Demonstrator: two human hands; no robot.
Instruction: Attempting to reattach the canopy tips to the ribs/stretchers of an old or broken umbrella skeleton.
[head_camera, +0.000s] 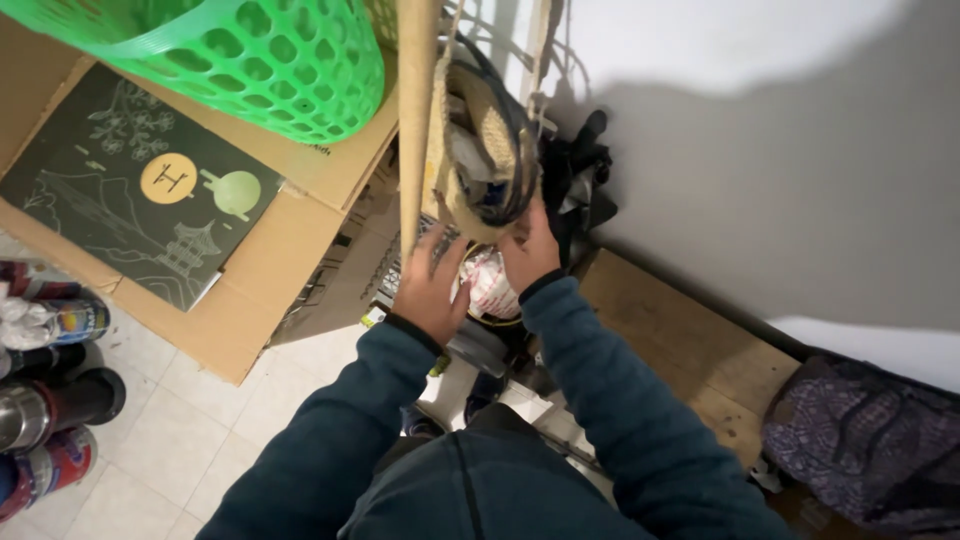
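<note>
While both hands' fingers spread open, left hand (430, 290) and right hand (528, 255) cradle a woven straw basket (480, 160).

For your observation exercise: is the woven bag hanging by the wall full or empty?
Not empty: the woven bag gapes open, showing items stuffed inside. How full, cannot tell.

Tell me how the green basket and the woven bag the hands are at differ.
The green basket is bright plastic with round holes; the woven bag is tan fibre. The basket rests on a cardboard box, untouched; the bag hangs, with the right hand under it and the left hand just below. Both are open containers.
</note>
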